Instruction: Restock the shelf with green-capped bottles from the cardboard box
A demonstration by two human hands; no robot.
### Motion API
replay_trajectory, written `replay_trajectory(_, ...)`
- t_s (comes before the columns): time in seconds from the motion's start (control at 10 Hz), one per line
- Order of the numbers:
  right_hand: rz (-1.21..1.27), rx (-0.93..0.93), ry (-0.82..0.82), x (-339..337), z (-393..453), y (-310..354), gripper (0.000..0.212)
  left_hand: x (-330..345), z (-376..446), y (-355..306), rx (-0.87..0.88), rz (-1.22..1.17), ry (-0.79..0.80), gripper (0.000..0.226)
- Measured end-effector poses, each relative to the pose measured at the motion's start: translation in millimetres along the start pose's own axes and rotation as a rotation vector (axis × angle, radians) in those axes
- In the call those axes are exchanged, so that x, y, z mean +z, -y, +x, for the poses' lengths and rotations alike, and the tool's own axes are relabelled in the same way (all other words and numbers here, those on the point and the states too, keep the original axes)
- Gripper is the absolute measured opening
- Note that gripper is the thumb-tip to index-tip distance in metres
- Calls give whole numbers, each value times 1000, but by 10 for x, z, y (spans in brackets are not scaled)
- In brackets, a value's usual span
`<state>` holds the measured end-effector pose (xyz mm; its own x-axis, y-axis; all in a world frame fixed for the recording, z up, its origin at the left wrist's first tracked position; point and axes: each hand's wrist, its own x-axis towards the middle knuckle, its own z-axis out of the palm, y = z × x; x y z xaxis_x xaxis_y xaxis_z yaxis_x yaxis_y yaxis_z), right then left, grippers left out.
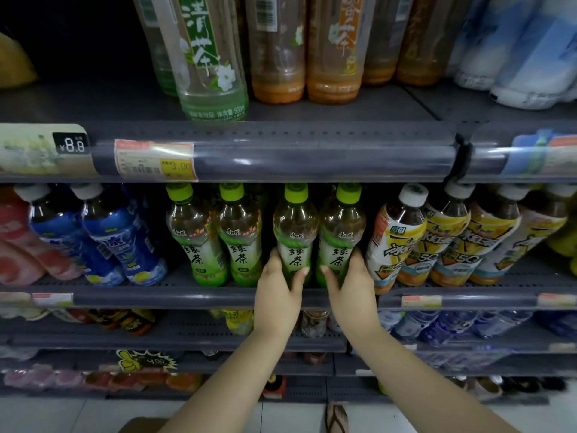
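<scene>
Several green-capped green tea bottles stand upright in a row on the middle grey shelf [193,295]. My left hand [279,285] is wrapped around the lower part of one green-capped bottle [295,232]. My right hand [349,284] grips the bottle next to it on the right [342,232]. Both held bottles rest at the shelf's front edge. Two more green-capped bottles [192,235] [240,235] stand just to the left, apart from my hands. A corner of the cardboard box [140,425] shows at the bottom of the view.
Blue-labelled bottles [109,239] stand left of the green ones, yellow-labelled white-capped bottles [406,239] right. The upper shelf rail [281,154] with price tags overhangs the caps. Tall tea bottles [209,57] fill the upper shelf. Lower shelves hold more drinks.
</scene>
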<state>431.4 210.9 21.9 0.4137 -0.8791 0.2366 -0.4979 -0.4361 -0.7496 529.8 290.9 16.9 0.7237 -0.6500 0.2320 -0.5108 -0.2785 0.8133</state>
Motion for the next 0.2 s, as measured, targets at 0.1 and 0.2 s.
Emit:
replay_trajectory(0.1, 7, -9, 12, 6, -10, 27, 40, -41, 28, -26, -39, 20, 66, 54)
replay_trajectory(0.2, 52, 19, 33, -26, -24, 72, 39, -120, -4, -72, -71, 43, 105, 62)
